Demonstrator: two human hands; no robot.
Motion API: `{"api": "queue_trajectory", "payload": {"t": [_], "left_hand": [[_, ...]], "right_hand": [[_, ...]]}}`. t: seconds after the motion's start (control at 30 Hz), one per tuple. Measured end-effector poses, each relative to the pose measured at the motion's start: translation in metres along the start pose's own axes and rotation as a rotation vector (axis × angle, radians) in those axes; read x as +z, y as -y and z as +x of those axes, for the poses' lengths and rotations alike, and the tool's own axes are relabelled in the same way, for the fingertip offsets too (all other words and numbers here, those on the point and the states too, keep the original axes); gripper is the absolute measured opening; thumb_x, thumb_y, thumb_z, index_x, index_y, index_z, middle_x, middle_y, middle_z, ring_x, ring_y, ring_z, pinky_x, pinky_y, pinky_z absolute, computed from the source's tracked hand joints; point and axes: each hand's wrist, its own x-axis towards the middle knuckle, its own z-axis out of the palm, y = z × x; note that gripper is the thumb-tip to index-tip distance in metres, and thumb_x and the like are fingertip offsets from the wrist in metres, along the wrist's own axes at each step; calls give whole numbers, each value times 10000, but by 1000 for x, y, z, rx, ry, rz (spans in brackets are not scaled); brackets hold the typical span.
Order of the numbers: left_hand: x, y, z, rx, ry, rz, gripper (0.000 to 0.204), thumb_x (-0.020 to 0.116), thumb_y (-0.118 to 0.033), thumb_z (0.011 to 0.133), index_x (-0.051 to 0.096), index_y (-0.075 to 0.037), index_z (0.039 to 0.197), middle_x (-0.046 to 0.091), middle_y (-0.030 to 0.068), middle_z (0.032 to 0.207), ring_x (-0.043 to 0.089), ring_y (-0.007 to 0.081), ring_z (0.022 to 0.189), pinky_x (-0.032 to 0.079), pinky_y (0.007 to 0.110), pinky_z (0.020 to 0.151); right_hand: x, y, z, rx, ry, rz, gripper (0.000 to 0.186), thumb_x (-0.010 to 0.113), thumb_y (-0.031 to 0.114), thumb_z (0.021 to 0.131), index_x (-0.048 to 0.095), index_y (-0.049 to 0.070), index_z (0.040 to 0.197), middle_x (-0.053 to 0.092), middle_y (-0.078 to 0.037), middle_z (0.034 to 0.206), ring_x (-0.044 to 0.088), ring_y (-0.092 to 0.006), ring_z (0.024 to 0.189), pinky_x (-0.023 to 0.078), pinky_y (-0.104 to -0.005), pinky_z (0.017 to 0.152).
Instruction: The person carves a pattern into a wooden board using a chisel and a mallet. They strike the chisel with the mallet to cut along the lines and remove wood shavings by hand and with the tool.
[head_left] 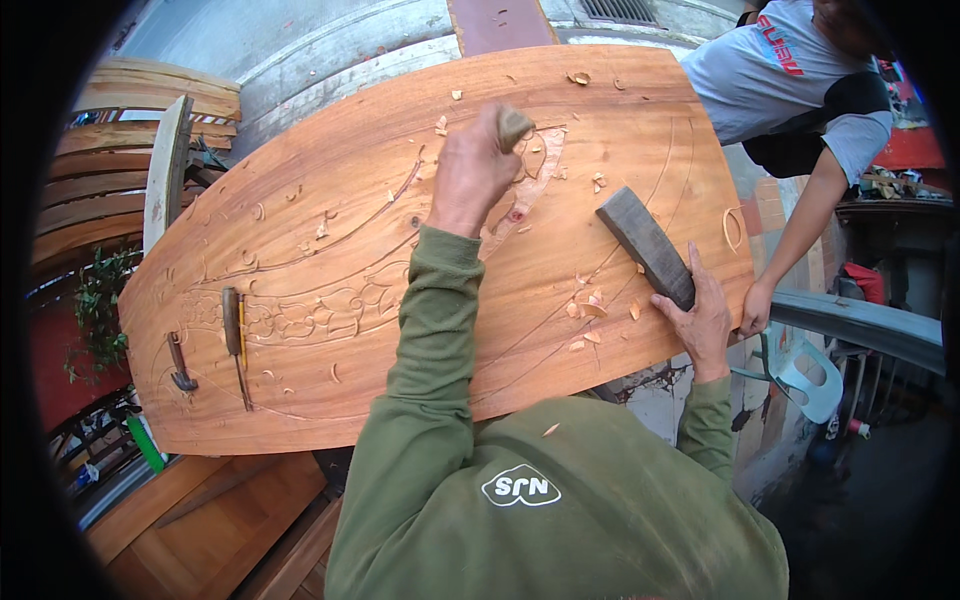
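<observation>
My left hand [468, 172] is closed around a carving chisel, whose pale wooden handle end [515, 127] sticks out of the fist; the blade is hidden. It stands over a carved patch [535, 180] on a large wooden board [620, 130]. In my right hand [706, 318] is one end of a dark rectangular wooden block [648, 245], its other end pointing toward the carved patch. Carved leafy outlines [310, 310] and curved lines run across the board. Curled wood shavings [590, 305] lie around both hands.
On the board's left lie a wood-handled chisel [232, 320], a thin yellow-handled tool [242, 335] and a small hammer [179, 365]. Another person's hand [757, 308] rests at the board's right edge. A light-blue plastic chair [800, 370] stands beyond it; slatted wood [100, 170] is at far left.
</observation>
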Motion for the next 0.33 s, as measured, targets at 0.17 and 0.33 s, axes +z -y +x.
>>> {"api": "queue_trajectory", "payload": {"t": [0.17, 0.33], "left_hand": [[28, 73, -86, 306, 199, 319, 589, 793, 0, 785, 616, -63, 1343, 569, 232, 1553, 544, 432, 1445, 508, 521, 1166], [-27, 88, -182, 145, 496, 272, 952, 869, -23, 748, 436, -78, 1594, 403, 234, 1698, 368, 427, 1586, 390, 580, 1266]], "right_hand": [[27, -18, -14, -29, -184, -153, 889, 936, 419, 765, 601, 168, 1550, 728, -133, 1143, 676, -358, 1031, 555, -464, 908], [34, -8, -18, 17, -188, -161, 890, 925, 462, 776, 598, 172, 1551, 730, -154, 1227, 682, -350, 1111, 554, -442, 963]]}}
